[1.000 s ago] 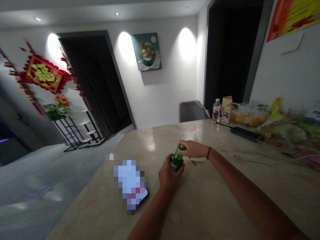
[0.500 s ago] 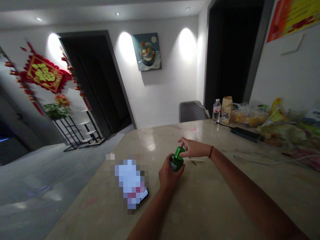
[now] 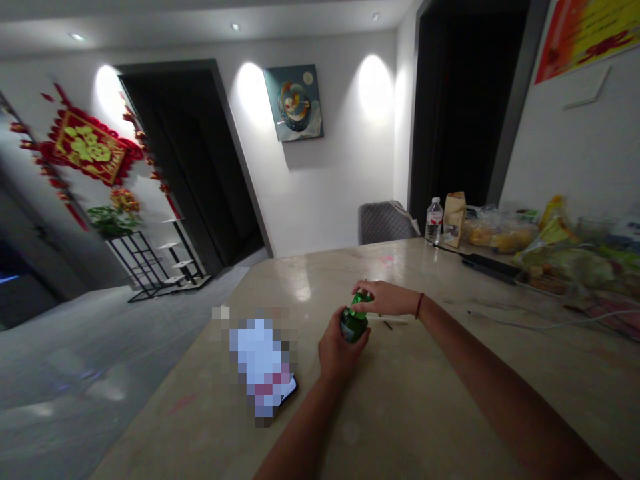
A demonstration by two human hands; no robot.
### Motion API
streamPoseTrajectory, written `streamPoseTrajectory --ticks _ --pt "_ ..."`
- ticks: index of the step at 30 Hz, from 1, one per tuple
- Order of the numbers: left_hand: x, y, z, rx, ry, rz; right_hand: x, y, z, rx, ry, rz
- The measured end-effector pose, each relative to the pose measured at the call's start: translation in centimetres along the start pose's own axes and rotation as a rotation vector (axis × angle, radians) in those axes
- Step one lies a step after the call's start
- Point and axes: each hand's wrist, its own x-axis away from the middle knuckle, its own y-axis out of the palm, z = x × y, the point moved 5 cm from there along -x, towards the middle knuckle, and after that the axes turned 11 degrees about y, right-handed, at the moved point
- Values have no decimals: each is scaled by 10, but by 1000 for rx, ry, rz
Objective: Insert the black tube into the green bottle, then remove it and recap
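Observation:
A small dark green bottle with a pale label stands tilted above the table, its body wrapped by the fingers of my left hand. Its shiny green cap is gripped from above by my right hand, thumb and fingers closed around it and partly covering it. A dark thin stick and a white thin stick lie on the table just beyond the bottle. To the left rests a phone, its screen mostly blurred out.
Along the right side of the table are a water bottle, a paper bag, bagged food, a black box-like device and a white cable. A grey chair stands at the far edge.
My right hand has shifted slightly left, and its fingers have come down and closed round the cap. The left hand and the bottle's body have hardly moved.

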Motion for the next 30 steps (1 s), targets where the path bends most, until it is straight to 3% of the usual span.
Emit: streamPoseTrajectory --ticks 6,11,18,23,30 --pt "0 -1 1 -23 11 7 2 0 -2 -29 -45 -11" --pt "0 0 1 -27 17 0 -3 1 3 -26 29 20" --pt "0 0 0 10 -4 -18 -3 2 4 -19 -12 7" --pt "0 0 1 14 -7 -16 -3 1 4 -5 71 21" --pt "-1 -1 0 15 -11 -9 -3 -1 7 -57 75 40"
